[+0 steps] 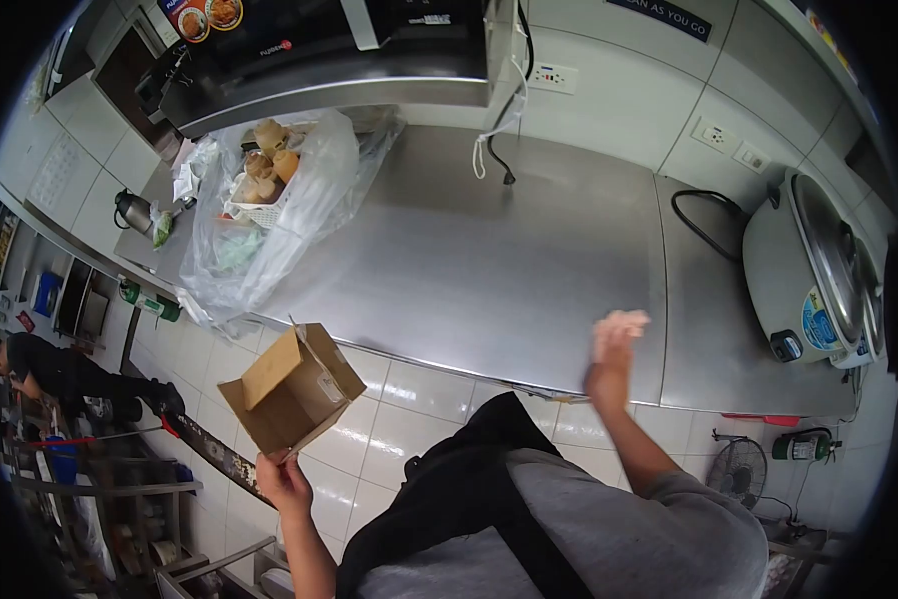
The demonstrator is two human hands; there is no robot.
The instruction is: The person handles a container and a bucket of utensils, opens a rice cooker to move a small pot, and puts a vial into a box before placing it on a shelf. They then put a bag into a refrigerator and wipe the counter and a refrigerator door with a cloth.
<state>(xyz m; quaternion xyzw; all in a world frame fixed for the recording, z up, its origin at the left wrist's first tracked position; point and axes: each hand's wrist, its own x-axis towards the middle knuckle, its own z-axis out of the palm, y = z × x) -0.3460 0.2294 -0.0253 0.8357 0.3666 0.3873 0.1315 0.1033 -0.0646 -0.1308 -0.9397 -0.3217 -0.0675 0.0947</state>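
Note:
My left hand (284, 483) pinches the lower edge of an open cardboard box (299, 384), which hangs tilted over the floor in front of the counter, its hollow inside showing. Out over the steel counter (489, 260), near its front edge, is my right hand (609, 371). At its fingers is a crumpled pale pink thing (621, 327) that looks like a cloth; motion blurs it, and the fingers are partly hidden. A clear plastic bag (309, 215) lies on the counter's left part around a white basket (261, 213) with several brown and orange bottles.
A large rice cooker (804, 270) stands at the counter's right end, with a black cord behind it. A microwave (329, 45) sits on a shelf above. On the floor at right is a fan (737, 469). Another person (69, 374) is at far left.

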